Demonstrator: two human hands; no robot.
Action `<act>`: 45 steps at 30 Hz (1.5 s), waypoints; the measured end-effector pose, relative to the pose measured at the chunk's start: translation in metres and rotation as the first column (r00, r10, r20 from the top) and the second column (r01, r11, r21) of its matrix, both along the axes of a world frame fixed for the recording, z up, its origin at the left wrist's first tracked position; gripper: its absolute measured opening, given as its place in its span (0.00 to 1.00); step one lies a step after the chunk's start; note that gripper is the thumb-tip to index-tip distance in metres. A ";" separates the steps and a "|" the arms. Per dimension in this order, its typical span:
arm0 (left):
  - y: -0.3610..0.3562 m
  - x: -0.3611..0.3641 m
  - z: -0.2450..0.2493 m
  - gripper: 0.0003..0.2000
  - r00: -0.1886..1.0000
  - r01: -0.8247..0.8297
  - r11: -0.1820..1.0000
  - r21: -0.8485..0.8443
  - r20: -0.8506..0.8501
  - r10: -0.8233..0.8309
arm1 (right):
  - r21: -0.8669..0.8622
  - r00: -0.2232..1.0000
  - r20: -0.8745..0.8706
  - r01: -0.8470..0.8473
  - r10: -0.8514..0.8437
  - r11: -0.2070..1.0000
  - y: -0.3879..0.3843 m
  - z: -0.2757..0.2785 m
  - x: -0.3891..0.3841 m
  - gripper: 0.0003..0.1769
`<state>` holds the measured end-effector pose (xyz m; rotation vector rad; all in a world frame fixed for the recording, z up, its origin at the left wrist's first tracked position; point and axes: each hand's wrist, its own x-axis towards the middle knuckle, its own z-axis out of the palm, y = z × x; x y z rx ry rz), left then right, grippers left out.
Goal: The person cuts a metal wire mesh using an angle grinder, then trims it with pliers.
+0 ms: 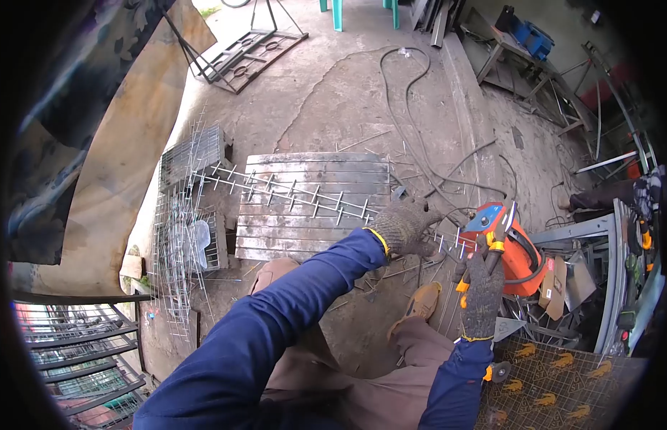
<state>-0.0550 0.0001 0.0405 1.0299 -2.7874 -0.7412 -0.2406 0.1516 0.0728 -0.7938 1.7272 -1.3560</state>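
Note:
My left hand, in a dark knit glove with a yellow cuff, is closed around a long strip of thin metal rods with short crosspieces. The strip runs leftward over a slatted metal table, and its short end pokes out to the right of the glove. My right hand, gloved too, is wrapped around a hand tool with a grey metal head and yellow-orange parts; its exact kind I cannot tell. The rod end lies close to this hand. Behind it stands a red-and-blue machine, partly hidden.
Wire grid panels lean at the left of the table. Black cables trail across the concrete floor. A metal frame lies farther back. Cardboard and metal bars crowd the right side. A printed board is at lower right.

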 end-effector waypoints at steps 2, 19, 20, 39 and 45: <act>-0.003 -0.007 -0.013 0.35 0.998 0.033 0.999 -0.030 -0.051 -0.035 | -0.051 0.980 0.177 0.106 -0.095 0.993 0.003 0.007 0.002 0.19; -0.041 0.037 0.062 0.26 0.919 -0.276 0.961 0.038 -0.284 0.275 | 0.037 0.996 0.086 -0.017 0.014 0.999 0.022 0.016 -0.020 0.13; -0.042 0.039 0.068 0.26 0.920 -0.271 0.962 0.028 -0.287 0.267 | 0.138 0.992 0.062 -0.119 0.111 0.983 0.023 0.027 -0.018 0.15; -0.028 0.045 0.086 0.27 0.945 -0.242 0.963 0.117 -0.195 0.261 | 0.010 0.720 0.681 -0.187 0.131 0.982 0.043 0.051 -0.006 0.22; -0.026 0.045 0.084 0.30 0.939 -0.228 0.966 0.125 -0.235 0.252 | 0.043 0.706 0.691 -0.257 0.157 0.966 0.042 0.064 -0.003 0.22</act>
